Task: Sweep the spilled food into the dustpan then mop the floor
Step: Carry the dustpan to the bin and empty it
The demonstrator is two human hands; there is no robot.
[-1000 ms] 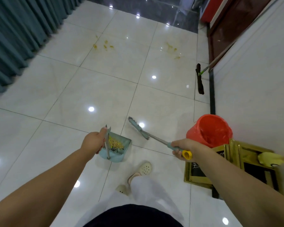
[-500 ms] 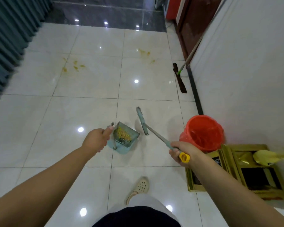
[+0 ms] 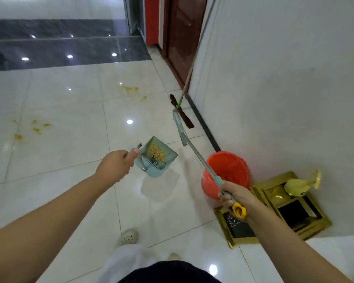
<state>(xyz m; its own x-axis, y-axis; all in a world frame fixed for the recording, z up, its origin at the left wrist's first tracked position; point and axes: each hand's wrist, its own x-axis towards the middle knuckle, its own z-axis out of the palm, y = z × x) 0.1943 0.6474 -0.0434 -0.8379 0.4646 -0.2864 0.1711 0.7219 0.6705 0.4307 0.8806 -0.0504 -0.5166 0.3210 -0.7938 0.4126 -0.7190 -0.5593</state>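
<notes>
Glossy white floor tiles (image 3: 55, 152) run to a dark strip at the far end, a white wall (image 3: 284, 82) on the right. The left hand (image 3: 113, 167) grips the handle of a blue dustpan (image 3: 157, 157) holding yellow spilled food (image 3: 156, 153). The right hand (image 3: 236, 198) is curled round a small broom (image 3: 184, 137). Beyond it, an orange bucket (image 3: 227, 172) and a mop (image 3: 182, 113) stand against the wall. Yellow smears (image 3: 32, 127) stain the far-left tiles.

Bare forearms, white trousers (image 3: 123, 262), dark top (image 3: 168, 272), perforated cream clogs (image 3: 129, 237)
</notes>
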